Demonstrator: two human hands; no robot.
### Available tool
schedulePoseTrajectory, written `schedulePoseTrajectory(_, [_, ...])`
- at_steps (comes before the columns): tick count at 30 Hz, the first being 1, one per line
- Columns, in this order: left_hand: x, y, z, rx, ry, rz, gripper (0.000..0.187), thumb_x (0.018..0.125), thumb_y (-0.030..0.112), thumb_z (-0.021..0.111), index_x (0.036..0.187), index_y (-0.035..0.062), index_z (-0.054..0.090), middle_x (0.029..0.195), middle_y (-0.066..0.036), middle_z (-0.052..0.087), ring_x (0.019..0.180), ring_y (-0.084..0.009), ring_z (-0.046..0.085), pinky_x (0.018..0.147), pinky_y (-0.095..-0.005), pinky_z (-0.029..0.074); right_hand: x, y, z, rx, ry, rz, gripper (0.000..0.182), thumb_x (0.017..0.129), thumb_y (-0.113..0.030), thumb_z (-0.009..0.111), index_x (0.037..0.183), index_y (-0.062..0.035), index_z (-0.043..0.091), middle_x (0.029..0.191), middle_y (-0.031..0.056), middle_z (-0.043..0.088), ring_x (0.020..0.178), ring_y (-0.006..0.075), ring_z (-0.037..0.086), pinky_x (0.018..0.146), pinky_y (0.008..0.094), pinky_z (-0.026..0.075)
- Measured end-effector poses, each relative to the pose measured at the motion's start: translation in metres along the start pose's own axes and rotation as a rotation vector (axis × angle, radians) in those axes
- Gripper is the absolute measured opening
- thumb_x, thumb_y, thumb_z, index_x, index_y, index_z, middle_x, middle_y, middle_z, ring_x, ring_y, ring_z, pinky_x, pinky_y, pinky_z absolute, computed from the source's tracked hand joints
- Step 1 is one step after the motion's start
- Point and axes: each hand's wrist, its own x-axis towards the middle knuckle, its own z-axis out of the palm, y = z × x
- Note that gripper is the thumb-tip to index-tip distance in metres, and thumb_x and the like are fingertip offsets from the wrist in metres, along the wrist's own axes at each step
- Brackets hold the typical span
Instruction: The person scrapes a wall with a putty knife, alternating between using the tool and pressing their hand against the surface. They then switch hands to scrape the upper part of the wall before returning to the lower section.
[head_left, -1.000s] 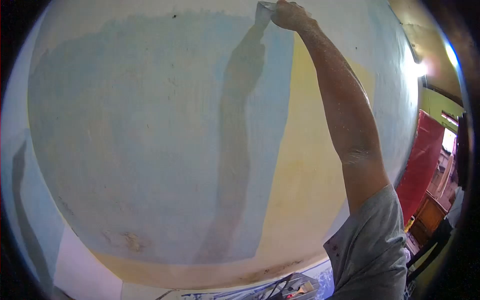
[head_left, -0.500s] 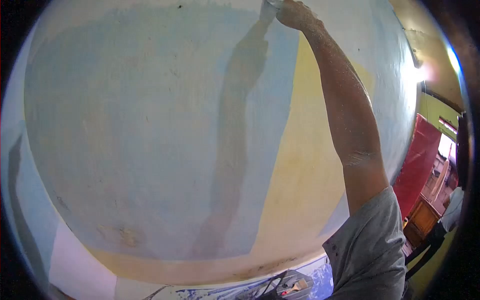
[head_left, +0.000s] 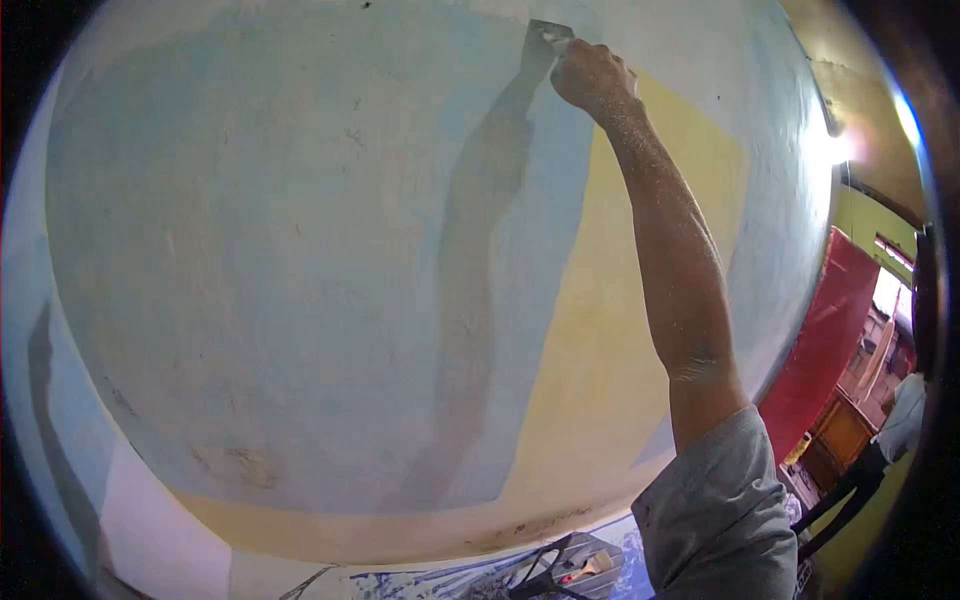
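My right hand [head_left: 597, 80] is raised high with the arm stretched out, its fingers closed round a putty knife [head_left: 549, 33]. The dark blade lies at or very near the painted wall [head_left: 330, 260], by the upper edge of the pale blue area. Most of the handle is hidden in my fist. A yellow patch [head_left: 590, 300] of the wall shows behind my forearm. The arm's long shadow falls on the blue part to the left. My left hand is not in view.
Below the wall, a paintbrush [head_left: 597, 563] lies on a grey ridged surface [head_left: 555, 560] beside paint-spattered blue sheeting [head_left: 430, 582]. At right hangs a red panel [head_left: 825, 345]. Farther right stands a person [head_left: 900, 415] in a light top and dark trousers. A bright light shines at upper right.
My right hand and the putty knife have moved a little lower in view, and the blade shows more fully. The elbow and sleeve have shifted down and left.
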Motion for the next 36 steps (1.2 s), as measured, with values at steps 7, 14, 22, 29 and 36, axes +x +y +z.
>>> schedulePoseTrajectory(7, [-0.033, -0.002, -0.002, -0.040, -0.018, -0.055, 0.061, 0.085, 0.030, 0.067, 0.134, -0.0012, 0.049, 0.139, -0.026, 0.047, 0.134, -0.0375, 0.041, 0.111, -0.0438, 0.033, -0.022, -0.006, -0.009, 0.023, -0.159, 0.006, 0.043, 0.086, -0.017, 0.049, 0.126, -0.0039, 0.058, 0.115, 0.0221, 0.065, 0.110, 0.0400, 0.062, 0.093, 0.0532, 0.050])
schedulePoseTrajectory(14, [-0.010, -0.006, 0.010, -0.073, 0.016, -0.070, 0.060, 0.085, 0.030, 0.067, 0.133, -0.0016, 0.051, 0.138, -0.026, 0.048, 0.133, -0.0376, 0.042, 0.111, -0.0438, 0.034, -0.009, -0.012, -0.025, 0.015, -0.244, 0.107, 0.049, 0.089, -0.018, 0.044, 0.137, -0.0263, 0.052, 0.119, 0.0209, 0.064, 0.115, 0.0386, 0.059, 0.096, 0.0522, 0.048])
schedulePoseTrajectory(22, [-0.015, -0.002, 0.003, -0.103, 0.053, -0.145, 0.058, 0.085, 0.030, 0.066, 0.131, -0.0021, 0.052, 0.137, -0.026, 0.049, 0.132, -0.0377, 0.043, 0.110, -0.0438, 0.034, -0.026, 0.012, -0.004, -0.043, -0.082, 0.074, 0.034, 0.089, -0.024, 0.053, 0.118, -0.0103, 0.064, 0.115, 0.0163, 0.066, 0.108, 0.0322, 0.065, 0.089, 0.0492, 0.054])
schedulePoseTrajectory(29, [-0.034, 0.009, -0.003, -0.139, 0.029, -0.214, 0.057, 0.085, 0.030, 0.066, 0.130, -0.0025, 0.054, 0.136, -0.026, 0.050, 0.131, -0.0379, 0.045, 0.110, -0.0438, 0.035, -0.014, 0.015, -0.026, -0.087, -0.156, 0.052, 0.050, 0.084, -0.016, 0.046, 0.133, -0.0189, 0.057, 0.122, 0.0210, 0.063, 0.116, 0.0390, 0.059, 0.100, 0.0521, 0.046])
schedulePoseTrajectory(36, [-0.040, 0.018, -0.012, -0.158, 0.039, -0.286, 0.056, 0.085, 0.030, 0.066, 0.129, -0.0029, 0.055, 0.135, -0.026, 0.051, 0.130, -0.0380, 0.046, 0.109, -0.0438, 0.036, 0.010, 0.034, 0.001, -0.005, -0.098, 0.013, 0.037, 0.084, -0.023, 0.053, 0.108, 0.0020, 0.067, 0.111, 0.0271, 0.065, 0.108, 0.0390, 0.063, 0.092, 0.0483, 0.051])
